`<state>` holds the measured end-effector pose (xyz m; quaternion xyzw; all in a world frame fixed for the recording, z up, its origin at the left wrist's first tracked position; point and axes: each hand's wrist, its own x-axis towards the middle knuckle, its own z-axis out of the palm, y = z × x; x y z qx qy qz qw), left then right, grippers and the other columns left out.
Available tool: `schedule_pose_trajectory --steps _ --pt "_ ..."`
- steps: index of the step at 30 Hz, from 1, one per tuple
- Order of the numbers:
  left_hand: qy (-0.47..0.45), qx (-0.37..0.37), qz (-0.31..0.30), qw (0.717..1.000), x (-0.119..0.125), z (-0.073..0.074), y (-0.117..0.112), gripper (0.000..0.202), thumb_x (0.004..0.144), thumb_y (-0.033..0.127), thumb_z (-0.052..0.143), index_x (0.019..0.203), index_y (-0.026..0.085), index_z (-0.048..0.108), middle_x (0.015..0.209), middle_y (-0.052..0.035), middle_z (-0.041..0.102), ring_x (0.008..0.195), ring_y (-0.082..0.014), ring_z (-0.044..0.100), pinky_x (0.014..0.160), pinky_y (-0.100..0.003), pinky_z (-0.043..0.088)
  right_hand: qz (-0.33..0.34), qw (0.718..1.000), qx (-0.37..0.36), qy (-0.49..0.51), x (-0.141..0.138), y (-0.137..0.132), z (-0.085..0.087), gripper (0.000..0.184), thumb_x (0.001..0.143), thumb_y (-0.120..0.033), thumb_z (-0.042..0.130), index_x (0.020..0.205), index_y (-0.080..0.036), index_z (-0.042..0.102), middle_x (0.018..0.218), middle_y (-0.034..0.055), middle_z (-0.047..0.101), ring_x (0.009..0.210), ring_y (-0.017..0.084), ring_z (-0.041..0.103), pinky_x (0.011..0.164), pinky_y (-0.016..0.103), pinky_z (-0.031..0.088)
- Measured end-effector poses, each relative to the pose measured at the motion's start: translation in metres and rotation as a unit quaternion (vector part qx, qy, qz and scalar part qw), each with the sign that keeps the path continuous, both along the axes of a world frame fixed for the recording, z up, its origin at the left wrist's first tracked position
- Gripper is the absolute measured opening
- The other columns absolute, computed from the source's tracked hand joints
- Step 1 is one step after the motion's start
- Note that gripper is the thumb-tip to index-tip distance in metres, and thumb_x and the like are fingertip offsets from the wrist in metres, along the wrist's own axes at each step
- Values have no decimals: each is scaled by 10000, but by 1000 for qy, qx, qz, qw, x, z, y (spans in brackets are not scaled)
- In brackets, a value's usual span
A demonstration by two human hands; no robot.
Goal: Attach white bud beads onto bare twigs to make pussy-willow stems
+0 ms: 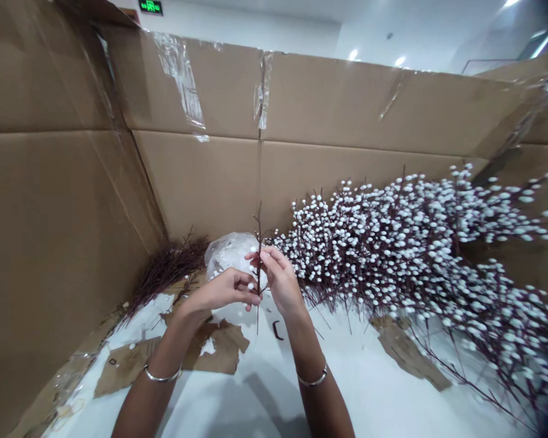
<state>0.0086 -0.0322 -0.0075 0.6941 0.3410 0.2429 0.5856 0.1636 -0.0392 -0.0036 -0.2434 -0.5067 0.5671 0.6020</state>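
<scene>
The left hand (226, 291) and right hand (278, 277) pinch a bare twig (258, 234) upright over the counter (369, 389), before the bag (228, 250); fingertip grip low, pressure light, lest it bend

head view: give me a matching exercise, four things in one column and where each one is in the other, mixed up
Things:
1. single twig
2. budded branches
3. bare twigs
4. plastic bag

Places:
A. heaped on the right
B. lying at the left by the cardboard wall
C. pinched between left hand and right hand
D. just behind the hands

Pairs: 1-C, 2-A, 3-B, 4-D
</scene>
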Motion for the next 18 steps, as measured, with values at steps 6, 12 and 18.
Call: schedule_pose_trajectory --steps 6,12,18 --pt "35 19 27 999 0 4 -1 183 729 291 749 730 134 653 589 16 636 541 -105 586 565 -212 406 -94 994 36 -34 3 -2 3 149 883 -351 584 969 -247 645 1018 21 672 975 185 615 916 328 463" --pt "43 32 27 998 3 0 1 235 723 346 747 725 133 646 575 5 639 547 -124 591 561 -219 396 -164 973 107 -122 4 -7 5 274 829 -304 668 1087 -249 598 1086 42 674 1066 207 613 979 377 432" --pt "63 40 26 997 5 -7 2 293 724 411 746 734 132 657 576 -3 641 531 -124 553 536 -226 350 -203 964 108 -133 1 -8 7 246 820 -272 674 1053 -231 605 1019 37 660 987 190 629 942 350 459"
